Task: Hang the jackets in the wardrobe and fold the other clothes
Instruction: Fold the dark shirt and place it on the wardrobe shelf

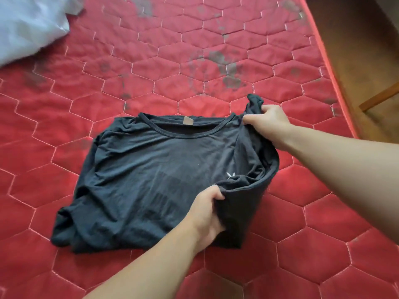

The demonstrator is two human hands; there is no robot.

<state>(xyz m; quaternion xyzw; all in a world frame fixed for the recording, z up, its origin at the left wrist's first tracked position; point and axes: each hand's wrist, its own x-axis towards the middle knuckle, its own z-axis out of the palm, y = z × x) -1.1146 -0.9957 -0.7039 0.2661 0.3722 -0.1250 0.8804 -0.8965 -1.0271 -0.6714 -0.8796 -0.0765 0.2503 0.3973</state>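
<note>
Head view, steeply down, close over mattress

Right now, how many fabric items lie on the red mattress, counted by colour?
Dark navy: 1, the dark navy crew-neck T-shirt, gripped by the left hand and the right hand.
White: 1, the crumpled white cloth at the far left corner of the red quilted mattress.
Total: 2

Count, one frame:
- Dark T-shirt, centre of frame: 1.
- Hands on it: 2. Left hand lower centre, right hand right of centre.
- Red quilted mattress: 1.
- White cloth, upper left corner: 1.
- Wooden bar, right edge: 1.
</note>
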